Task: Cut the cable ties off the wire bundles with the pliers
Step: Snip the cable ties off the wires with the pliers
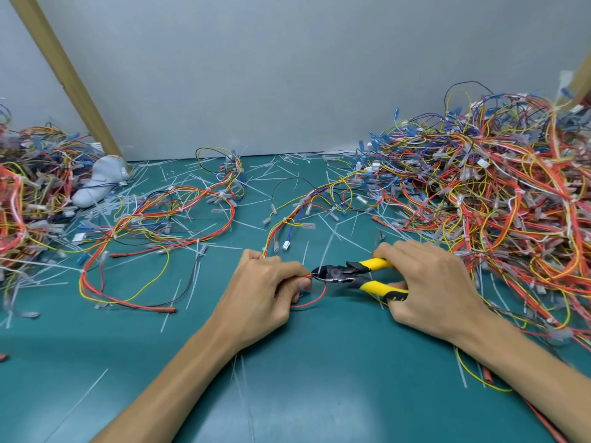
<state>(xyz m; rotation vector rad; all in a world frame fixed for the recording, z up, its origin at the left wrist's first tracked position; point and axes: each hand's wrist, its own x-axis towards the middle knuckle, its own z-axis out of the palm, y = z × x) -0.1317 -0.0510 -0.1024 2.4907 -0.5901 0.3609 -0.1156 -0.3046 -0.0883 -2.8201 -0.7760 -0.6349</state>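
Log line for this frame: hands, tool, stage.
left hand: pinches red-orange-yellow wire bundle | right hand: grips yellow-handled black cutting pliers | pliers tip: at the pinch | teal mat: strewn with cut white cable ties

- Two hands: the left hand (265, 289) and the right hand (435, 289).
- One pair of pliers (348, 274), with two yellow handles.
- Two big heaps of wires: the left heap (28, 199) and the right heap (499, 193); the bundles inside them are too tangled to count.
- Three loose wire bundles between the heaps: the left bundle (153, 219), the back bundle (230, 167) and the middle bundle (307, 203).
- Cut cable ties (329, 247): dozens strewn about, too many to count.
- One desk (319, 378).
- One white cloth (99, 183).
- Two wooden strips: the left strip (64, 68) and the right strip (580, 84).
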